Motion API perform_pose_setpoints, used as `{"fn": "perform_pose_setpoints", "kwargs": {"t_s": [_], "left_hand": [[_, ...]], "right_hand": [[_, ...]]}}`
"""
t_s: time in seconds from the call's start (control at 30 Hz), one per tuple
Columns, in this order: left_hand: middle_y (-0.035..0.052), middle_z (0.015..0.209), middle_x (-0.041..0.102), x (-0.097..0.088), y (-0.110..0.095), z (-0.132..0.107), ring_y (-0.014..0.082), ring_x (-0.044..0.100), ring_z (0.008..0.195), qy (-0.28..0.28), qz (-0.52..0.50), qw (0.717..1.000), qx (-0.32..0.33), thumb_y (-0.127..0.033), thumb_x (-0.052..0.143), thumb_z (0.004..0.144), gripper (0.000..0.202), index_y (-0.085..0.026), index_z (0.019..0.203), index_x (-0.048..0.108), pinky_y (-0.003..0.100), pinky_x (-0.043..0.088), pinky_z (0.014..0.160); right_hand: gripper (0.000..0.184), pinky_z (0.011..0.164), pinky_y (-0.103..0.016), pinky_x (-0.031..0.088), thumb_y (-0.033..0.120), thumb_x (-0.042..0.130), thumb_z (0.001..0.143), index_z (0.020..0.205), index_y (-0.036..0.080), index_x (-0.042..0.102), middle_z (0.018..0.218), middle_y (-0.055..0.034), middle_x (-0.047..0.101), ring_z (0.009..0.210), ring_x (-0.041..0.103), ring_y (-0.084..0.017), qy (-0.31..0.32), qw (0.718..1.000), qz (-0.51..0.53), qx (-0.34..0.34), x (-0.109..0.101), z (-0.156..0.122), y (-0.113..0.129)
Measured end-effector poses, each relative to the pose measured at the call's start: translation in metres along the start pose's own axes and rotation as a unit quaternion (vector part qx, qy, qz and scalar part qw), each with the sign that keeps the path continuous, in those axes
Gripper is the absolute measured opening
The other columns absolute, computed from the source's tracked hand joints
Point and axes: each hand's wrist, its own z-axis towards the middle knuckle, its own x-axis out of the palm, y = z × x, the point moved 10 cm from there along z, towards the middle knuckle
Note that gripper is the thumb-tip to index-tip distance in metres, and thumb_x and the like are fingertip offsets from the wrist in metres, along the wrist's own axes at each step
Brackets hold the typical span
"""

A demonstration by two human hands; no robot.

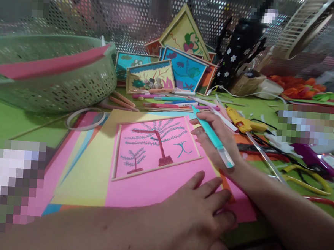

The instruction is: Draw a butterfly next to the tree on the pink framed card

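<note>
A pink sheet [157, 185] lies in front of me, with a stick-framed drawing [156, 147] of two trees and a teal mark on it. My right hand [220, 144] is closed round a teal marker pen [212, 137], whose tip points up and away, just right of the frame. My left hand [195, 214] lies flat on the lower right corner of the pink sheet, fingers stretched and spread. Yellow, blue and pink paper sheets [86, 165] lie under and left of the pink one.
A green plastic basket [53, 71] holding a pink sheet stands at the back left, a tape roll [85, 118] before it. Framed pictures [171, 64], loose pens [171, 100], a yellow glue gun [244, 122], yellow-handled pliers [303, 176] and a fan [305, 28] crowd the back and right.
</note>
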Motion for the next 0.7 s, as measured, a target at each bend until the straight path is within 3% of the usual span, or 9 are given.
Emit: {"fn": "perform_pose_setpoints", "kwargs": {"t_s": [0.17,0.33,0.53,0.7], "left_hand": [[0.0075,0.135,0.056,0.002,0.0,0.0,0.0305,0.043,0.132,-0.01,-0.005,1.0,0.009,-0.044,0.052,0.094,0.036,-0.021,0.121,0.06,0.05,0.036,0.107],[0.008,0.134,0.056,0.002,0.0,-0.001,0.0311,0.044,0.131,-0.017,-0.004,1.0,0.011,-0.043,0.051,0.094,0.036,-0.02,0.122,0.058,0.05,0.036,0.107],[0.0081,0.133,0.057,0.004,-0.001,0.0,0.0318,0.043,0.132,-0.018,-0.009,1.0,0.011,-0.043,0.052,0.094,0.037,-0.02,0.122,0.058,0.052,0.035,0.107],[0.0086,0.134,0.056,0.005,-0.001,0.0,0.0323,0.042,0.132,-0.024,-0.006,1.0,0.014,-0.044,0.051,0.094,0.038,-0.02,0.122,0.058,0.052,0.036,0.106]], "right_hand": [[0.032,0.074,-0.037,0.056,0.022,0.055,0.082,0.113,0.025,0.05,0.105,-0.0043,0.068,0.077,0.067,-0.017,-0.037,0.999,-0.024,-0.031,-0.007,0.001,0.004],[0.032,0.073,-0.035,0.058,0.017,0.055,0.08,0.11,0.025,0.05,0.107,-0.0055,0.067,0.081,0.068,-0.017,-0.006,0.999,-0.039,0.002,-0.004,0.003,0.003],[0.033,0.073,-0.034,0.058,0.019,0.055,0.082,0.114,0.025,0.051,0.111,-0.0062,0.067,0.086,0.069,-0.018,0.042,0.998,-0.05,-0.004,0.004,0.002,0.007],[0.036,0.071,-0.036,0.057,0.02,0.054,0.082,0.118,0.025,0.052,0.096,-0.0045,0.068,0.081,0.068,-0.02,0.055,0.996,-0.075,-0.002,0.011,-0.003,-0.002]]}}
